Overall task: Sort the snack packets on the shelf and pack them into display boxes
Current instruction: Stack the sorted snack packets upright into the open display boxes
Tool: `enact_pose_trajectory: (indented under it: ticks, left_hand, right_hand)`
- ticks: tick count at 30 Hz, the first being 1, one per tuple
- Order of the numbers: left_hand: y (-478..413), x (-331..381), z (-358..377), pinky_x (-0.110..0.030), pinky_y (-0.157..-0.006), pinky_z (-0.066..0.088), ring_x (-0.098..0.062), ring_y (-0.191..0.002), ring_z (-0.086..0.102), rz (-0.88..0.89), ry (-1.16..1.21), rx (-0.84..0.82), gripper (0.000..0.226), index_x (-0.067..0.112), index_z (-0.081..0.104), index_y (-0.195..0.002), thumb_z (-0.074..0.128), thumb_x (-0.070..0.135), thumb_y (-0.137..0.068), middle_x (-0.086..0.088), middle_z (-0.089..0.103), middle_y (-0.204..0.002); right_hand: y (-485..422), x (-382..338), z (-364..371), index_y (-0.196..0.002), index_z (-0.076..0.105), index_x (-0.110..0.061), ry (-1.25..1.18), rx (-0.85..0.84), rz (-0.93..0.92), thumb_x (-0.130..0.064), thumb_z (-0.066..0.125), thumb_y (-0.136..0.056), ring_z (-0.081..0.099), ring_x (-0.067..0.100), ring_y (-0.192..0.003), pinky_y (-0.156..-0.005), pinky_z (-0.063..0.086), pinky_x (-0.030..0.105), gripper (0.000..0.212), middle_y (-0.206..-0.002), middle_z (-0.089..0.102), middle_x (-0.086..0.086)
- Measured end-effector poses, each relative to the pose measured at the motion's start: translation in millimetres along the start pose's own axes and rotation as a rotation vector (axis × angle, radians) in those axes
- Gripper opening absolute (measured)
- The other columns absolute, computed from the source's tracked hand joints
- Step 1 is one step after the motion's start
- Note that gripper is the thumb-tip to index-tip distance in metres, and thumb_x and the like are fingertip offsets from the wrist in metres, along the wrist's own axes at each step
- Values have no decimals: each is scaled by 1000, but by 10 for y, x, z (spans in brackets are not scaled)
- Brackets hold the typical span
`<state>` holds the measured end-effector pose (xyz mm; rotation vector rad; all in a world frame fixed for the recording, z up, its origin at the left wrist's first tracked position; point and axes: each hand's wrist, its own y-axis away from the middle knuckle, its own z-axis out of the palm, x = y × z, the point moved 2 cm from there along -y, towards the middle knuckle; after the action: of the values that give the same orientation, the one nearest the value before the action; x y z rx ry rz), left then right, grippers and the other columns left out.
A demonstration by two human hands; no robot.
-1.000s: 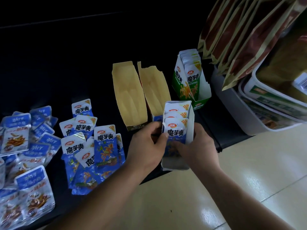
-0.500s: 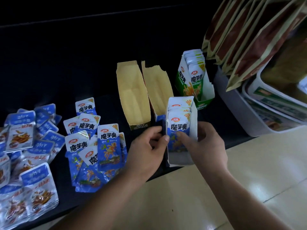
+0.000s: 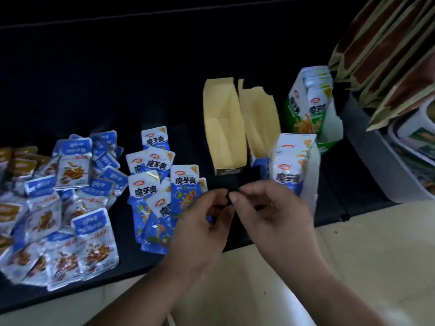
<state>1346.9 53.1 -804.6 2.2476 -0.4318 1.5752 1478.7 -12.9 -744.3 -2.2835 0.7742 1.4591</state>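
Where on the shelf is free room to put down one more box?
The shelf is bare along the back, behind the loose packets and the empty boxes. The front left is crowded with packets.

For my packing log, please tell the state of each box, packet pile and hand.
blue display box, upright, partly filled
left tan-lined box, open, empty
right tan-lined box, open, looks empty
green display box, upright, holds packets
loose blue packets, lying flat, unpacked
left hand, loosely curled, holds nothing
right hand, loosely curled, holds nothing
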Motion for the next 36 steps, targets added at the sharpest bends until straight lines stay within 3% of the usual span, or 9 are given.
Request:
enact_pose_trajectory:
  ticks: [4,7,10,13,16,20,27,33,36]
  left_hand:
    - [89,-226,-481,-36,-94,56,-8,-116,62,61,-224,241,29,25,72,-120,63,33,-94,12,64,-125]
    - [87,-526,-772,-42,-105,45,-31,-138,45,-88,-453,365,45,26,66,-132,74,30,-88,-6,49,-150]
    - [69,-656,-829,-57,-107,47,-38,-140,42,-287,-377,306,60,33,56,-142,67,47,-84,-9,40,-157]
    - [71,-627,-770,-42,-115,35,-31,-147,29,-381,-319,269,58,32,55,-146,74,31,-90,-3,28,-165]
    - [51,-617,-777,-33,-109,38,-25,-137,41,-312,-264,346,48,27,65,-136,75,19,-89,2,39,-156]
    - [1,-589,-739,-18,-86,58,3,-104,63,-361,70,411,36,30,67,-119,77,13,-88,7,53,-129]
    - [76,-615,-773,-30,-74,61,-2,-85,74,-464,197,450,29,38,74,-101,71,10,-92,16,77,-91]
    - [-13,-522,-726,-26,-87,55,-11,-109,62,-387,-91,301,45,52,63,-132,69,25,-96,9,53,-122]
    - [-17,-518,-643,-17,-79,56,5,-101,68,-429,26,160,64,48,47,-149,66,14,-99,21,70,-117]
  right_hand:
    - [-17,54,493,-92,71,-27,-84,-234,166,-17,78,-89,69,-2,-81,-67,50,9,12,-85,73,-11]
    - [-110,174,780,-101,67,-33,-18,-333,292,-27,76,-91,68,-3,-83,-62,49,8,14,-97,72,-10]
    - [-244,279,966,-108,61,-42,147,-391,342,-42,71,-90,66,9,-100,-81,57,24,21,-112,64,-9]
    - [-308,288,1060,-121,61,-43,213,-411,344,-60,64,-76,64,19,-112,-92,58,44,47,-117,63,-10]
    - [-317,284,1129,-131,57,-42,276,-401,330,-67,61,-68,66,17,-110,-87,61,42,67,-118,66,-11]
    - [-293,221,1176,-135,56,-43,416,-339,267,-51,74,-81,58,17,-118,-92,55,40,57,-126,59,-11]
    - [-56,364,1202,-140,58,-39,481,-242,147,-52,72,-87,49,13,-123,-81,40,28,56,-135,59,-17]
    - [-63,562,1096,-138,57,-41,358,-264,116,-42,76,-86,52,9,-119,-87,47,29,55,-124,64,-17]
    - [-47,650,1043,-142,54,-42,313,-287,106,-37,78,-87,51,5,-121,-94,48,30,60,-126,61,-18]
